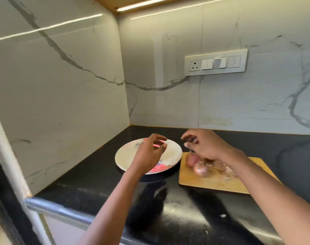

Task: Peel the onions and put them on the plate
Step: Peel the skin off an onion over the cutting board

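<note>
A round white plate [127, 156] with pink and blue marks lies on the black counter. My left hand [148, 151] hovers over the plate with fingers apart, holding nothing. To its right a wooden cutting board [221, 183] carries two reddish onions [201, 169], one unpeeled in front and one partly hidden behind, with loose skin scraps [224, 172] beside them. My right hand [205, 145] hangs above the onions at the board's far left end, fingers curled loosely, nothing visibly in it.
The black counter [97, 183] sits in a corner of marble walls at the left and back. A switch panel [216, 62] is on the back wall. The counter's metal front edge [50, 207] runs at the lower left.
</note>
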Available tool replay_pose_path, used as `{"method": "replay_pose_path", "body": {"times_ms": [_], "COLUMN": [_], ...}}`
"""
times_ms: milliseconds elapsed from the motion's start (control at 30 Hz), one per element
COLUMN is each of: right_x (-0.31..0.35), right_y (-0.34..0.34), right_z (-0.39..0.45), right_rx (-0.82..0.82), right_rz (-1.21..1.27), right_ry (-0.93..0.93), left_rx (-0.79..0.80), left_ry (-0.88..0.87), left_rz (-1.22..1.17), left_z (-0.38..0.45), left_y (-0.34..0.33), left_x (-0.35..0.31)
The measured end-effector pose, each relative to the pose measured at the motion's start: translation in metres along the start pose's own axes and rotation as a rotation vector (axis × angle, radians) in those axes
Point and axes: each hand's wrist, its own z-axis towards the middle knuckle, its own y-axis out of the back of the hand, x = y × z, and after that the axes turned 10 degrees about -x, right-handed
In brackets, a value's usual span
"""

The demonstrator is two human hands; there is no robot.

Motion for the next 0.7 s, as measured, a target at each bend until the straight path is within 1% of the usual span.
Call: {"method": "replay_pose_path", "body": {"times_ms": [67, 133, 200, 267, 400, 533, 600, 667, 700], "right_x": [-0.029, -0.053, -0.071, -0.083, -0.087, -0.078, -0.075, -0.076, -0.079], "right_y": [0.023, 0.038, 0.042, 0.039, 0.027, 0.019, 0.018, 0.022, 0.025], "right_z": [-0.018, -0.035, -0.047, -0.052, -0.050, -0.045, -0.045, -0.045, -0.044], "right_rx": [-0.024, -0.013, 0.030, 0.024, -0.047, -0.030, -0.056, -0.103, -0.125], "right_rz": [-0.041, -0.100, -0.138, -0.161, -0.149, -0.300, -0.335, -0.275, -0.186], "right_ry": [-0.073, -0.110, -0.132, -0.134, -0.100, -0.028, -0.011, -0.011, -0.018], "left_rx": [0.052, 0.101, 0.136, 0.143, 0.110, 0.113, 0.103, 0.088, 0.076], "left_ry": [-0.048, -0.081, -0.107, -0.116, -0.105, -0.135, -0.140, -0.173, -0.198], "left_rz": [-0.050, -0.105, -0.106, -0.089, -0.072, -0.035, -0.017, 0.001, 0.004], "left_z": [0.000, 0.000, 0.002, 0.005, 0.002, 0.002, 0.002, 0.000, -0.001], "left_y": [-0.024, -0.048, -0.072, -0.090, -0.102, -0.105, -0.108, -0.109, -0.109], "left_x": [-0.020, -0.036, -0.051, -0.060, -0.062, -0.057, -0.057, -0.058, -0.059]}}
